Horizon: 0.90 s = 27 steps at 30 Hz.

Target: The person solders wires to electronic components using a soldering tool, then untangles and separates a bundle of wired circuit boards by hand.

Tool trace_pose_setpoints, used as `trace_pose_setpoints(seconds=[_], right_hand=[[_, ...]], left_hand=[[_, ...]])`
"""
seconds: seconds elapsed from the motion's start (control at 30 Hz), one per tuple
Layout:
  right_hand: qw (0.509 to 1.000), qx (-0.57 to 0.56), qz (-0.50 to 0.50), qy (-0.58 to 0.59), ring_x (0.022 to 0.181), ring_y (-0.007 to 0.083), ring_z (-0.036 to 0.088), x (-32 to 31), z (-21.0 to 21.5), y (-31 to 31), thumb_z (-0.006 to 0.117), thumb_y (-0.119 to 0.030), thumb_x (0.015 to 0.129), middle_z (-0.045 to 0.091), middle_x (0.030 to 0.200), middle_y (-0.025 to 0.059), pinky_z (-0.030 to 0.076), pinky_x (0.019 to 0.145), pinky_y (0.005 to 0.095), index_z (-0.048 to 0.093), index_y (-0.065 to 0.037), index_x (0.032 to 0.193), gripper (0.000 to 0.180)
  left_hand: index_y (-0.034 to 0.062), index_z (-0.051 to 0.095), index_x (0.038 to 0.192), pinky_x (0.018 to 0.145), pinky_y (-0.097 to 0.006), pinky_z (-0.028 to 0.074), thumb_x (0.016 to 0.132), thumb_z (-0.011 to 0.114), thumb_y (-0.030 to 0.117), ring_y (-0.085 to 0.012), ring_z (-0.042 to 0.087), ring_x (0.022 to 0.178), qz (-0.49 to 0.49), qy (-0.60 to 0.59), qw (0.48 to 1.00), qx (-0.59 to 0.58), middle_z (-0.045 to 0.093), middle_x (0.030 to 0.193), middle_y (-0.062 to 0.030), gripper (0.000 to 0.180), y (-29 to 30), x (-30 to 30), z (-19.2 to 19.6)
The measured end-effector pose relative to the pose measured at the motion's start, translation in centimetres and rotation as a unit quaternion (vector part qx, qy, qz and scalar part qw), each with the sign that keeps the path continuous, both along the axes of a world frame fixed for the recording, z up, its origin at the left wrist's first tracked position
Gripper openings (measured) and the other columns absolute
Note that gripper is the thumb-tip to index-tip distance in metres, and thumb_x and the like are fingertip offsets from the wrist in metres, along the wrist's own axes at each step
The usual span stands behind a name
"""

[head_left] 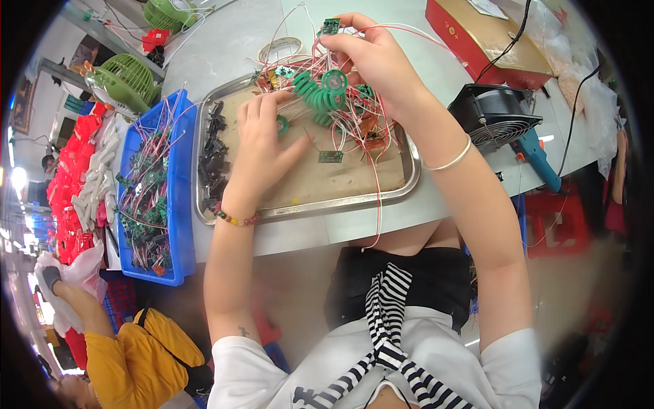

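Note:
My right hand [381, 68] is raised over the far side of a metal tray [354, 202], its thumb and fingers pinching a small green circuit board [331, 26]. My left hand [262, 140] rests low over the tray with its fingers apart, holding nothing that I can see. By its fingers lies a small round green piece [282, 125]. Between the hands sits a curved row of round green pieces [320, 95], tangled among red and white wires [377, 170]. Another green board [330, 157] lies on the tray, with black parts [212, 150] lined along its left side.
A blue bin [178, 218] of wired boards stands left of the tray, near heaps of red parts [73, 177]. Green fans [122, 80] stand at the far left. To the right are a black fan [490, 112], a blue-handled tool [538, 160] and a red-gold box [484, 44].

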State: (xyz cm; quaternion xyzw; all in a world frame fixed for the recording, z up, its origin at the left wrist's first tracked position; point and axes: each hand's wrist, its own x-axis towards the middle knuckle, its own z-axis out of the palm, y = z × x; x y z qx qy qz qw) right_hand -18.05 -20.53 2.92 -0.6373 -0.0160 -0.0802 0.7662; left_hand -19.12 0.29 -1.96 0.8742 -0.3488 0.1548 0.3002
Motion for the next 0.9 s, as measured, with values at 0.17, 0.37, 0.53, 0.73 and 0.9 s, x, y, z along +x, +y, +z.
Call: trace_pose_setpoints(seconds=[0.17, 0.37, 0.53, 0.73, 0.9], right_hand=[[0.989, 0.146, -0.017, 0.008, 0.067, 0.0059, 0.050, 0.7, -0.5, -0.2, 0.064, -0.015, 0.088, 0.050, 0.070, -0.0048, 0.047, 0.057, 0.0262, 0.058, -0.010, 0.098, 0.013], [0.974, -0.081, -0.167, -0.133, 0.084, 0.0245, 0.056, 1.7, -2.2, 2.3, 0.069, -0.019, 0.078, 0.056, 0.090, 0.0139, 0.049, 0.076, 0.0390, 0.052, -0.007, 0.119, 0.046], [0.782, -0.584, -0.132, -0.176, 0.115, 0.0440, 0.046, -2.0, -4.5, 3.8, 0.078, -0.036, 0.070, 0.039, 0.131, 0.0240, 0.044, 0.092, 0.0584, 0.051, -0.024, 0.131, 0.068], [0.728, -0.648, -0.144, -0.171, 0.097, 0.0407, 0.057, 0.0, -5.9, 4.2, 0.068, -0.018, 0.076, 0.046, 0.123, 0.0195, 0.052, 0.075, 0.0522, 0.052, -0.027, 0.125, 0.052], [0.751, -0.576, -0.222, -0.233, 0.077, 0.0362, 0.062, 4.7, -4.9, 2.9, 0.062, -0.006, 0.075, 0.050, 0.112, 0.0160, 0.055, 0.057, 0.0441, 0.054, -0.029, 0.118, 0.049]], left_hand=[[0.0065, 0.058, 0.112, 0.094, -0.039, 0.041, 0.081, 0.071, 0.017, -0.0315, 0.051, 0.106, 0.054, 0.055, 0.995, 0.065, 0.055, 0.108, -0.0155, 0.035, 1.1, 0.8, -0.5], [0.0045, 0.059, 0.095, 0.079, -0.036, 0.044, 0.085, 0.065, 0.018, -0.0311, 0.055, 0.092, 0.011, 0.109, 0.994, 0.013, 0.059, 0.094, -0.0145, 0.017, 1.1, 1.5, -0.1], [0.0017, 0.057, 0.089, 0.059, -0.023, 0.041, 0.094, 0.057, 0.019, -0.0057, 0.049, 0.066, 0.052, 0.167, 0.964, -0.199, 0.054, 0.072, 0.0017, 0.019, 1.6, 2.3, 2.7], [0.0087, 0.054, 0.082, 0.045, -0.020, 0.032, 0.099, 0.050, 0.032, -0.0044, 0.046, 0.054, 0.103, 0.132, 0.966, -0.198, 0.053, 0.064, 0.0016, 0.029, 2.7, 4.0, 7.9], [0.0112, 0.051, 0.077, 0.047, -0.020, 0.032, 0.095, 0.051, 0.035, -0.0064, 0.048, 0.057, 0.100, 0.252, 0.900, -0.342, 0.050, 0.063, 0.0017, 0.030, 2.7, 2.8, 10.4]])
